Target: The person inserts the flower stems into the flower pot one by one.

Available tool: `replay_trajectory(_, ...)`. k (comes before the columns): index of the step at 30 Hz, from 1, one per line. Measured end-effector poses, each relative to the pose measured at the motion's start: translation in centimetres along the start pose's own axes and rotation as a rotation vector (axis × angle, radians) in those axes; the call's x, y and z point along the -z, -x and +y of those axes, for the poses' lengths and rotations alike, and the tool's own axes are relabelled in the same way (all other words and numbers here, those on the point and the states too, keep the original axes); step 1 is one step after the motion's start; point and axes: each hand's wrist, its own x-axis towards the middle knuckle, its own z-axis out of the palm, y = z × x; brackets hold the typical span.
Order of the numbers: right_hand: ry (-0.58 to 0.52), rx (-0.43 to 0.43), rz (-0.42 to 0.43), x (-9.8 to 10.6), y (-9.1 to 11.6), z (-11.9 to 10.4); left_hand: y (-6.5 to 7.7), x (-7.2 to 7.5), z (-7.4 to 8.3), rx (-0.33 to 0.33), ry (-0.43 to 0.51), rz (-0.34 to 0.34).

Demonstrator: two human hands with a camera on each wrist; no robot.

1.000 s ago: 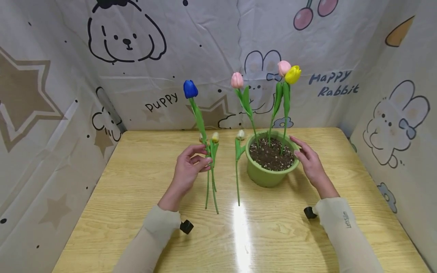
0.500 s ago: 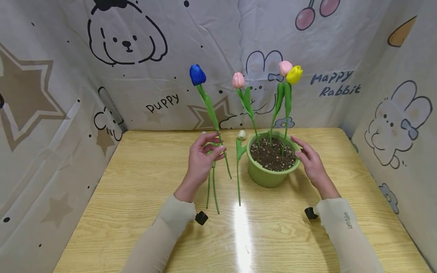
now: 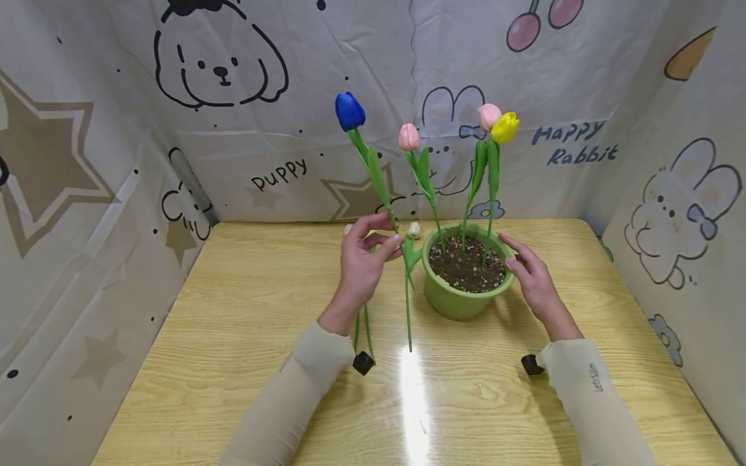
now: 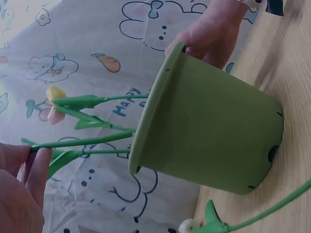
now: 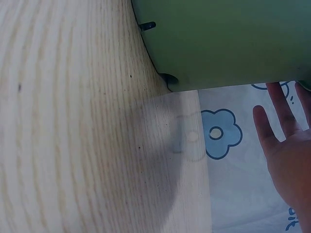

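- One blue tulip (image 3: 350, 112) is in the air left of the pot, its head tilted left and its stem end hanging above the table.
- The left hand (image 3: 367, 255) pinches its stem between thumb and fingers; the left wrist view shows that pinch up close, but leaves out the blue head.
- One green pot (image 3: 457, 301) holds dark soil (image 3: 466, 268) with pale specks. (From the left wrist, the held stem overlaps the rim; whether they touch, I cannot tell.)
- The right hand (image 3: 533, 278) rests on the rim's right side, fingers extended rather than curled; three of them show from the right wrist.
- Three tulips stand in the soil: two pink, the left one (image 3: 409, 138) apart and the other (image 3: 489, 117) just behind the single yellow tulip (image 3: 504, 128).
- One white tulip (image 3: 414, 230) lies just left of the pot; two more green stems (image 3: 368, 333) lie under the left hand, their heads mostly hidden in the head view.
- Both wrist views reveal dark openings near the pot's base, unseen from the head.
- All this is on one wooden table (image 3: 245, 285), before a printed cloth (image 3: 326, 52).
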Motion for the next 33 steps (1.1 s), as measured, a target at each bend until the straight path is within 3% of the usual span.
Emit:
replay_trajectory(15,0.008,-0.005,0.0,0.1,0.0,0.0,-1.5,-3.5,-0.8,-0.08,-0.06,0.006)
replay_trajectory(22,-0.006,-0.002,0.003,0.1,0.0,0.0,-2.1,-4.6,-1.2,-0.07,-0.074,0.003)
replay_trajectory(33,-0.009,-0.007,0.004,-0.1,0.0,-0.2,-2.9,-6.1,-2.0,-0.122,-0.058,-0.018)
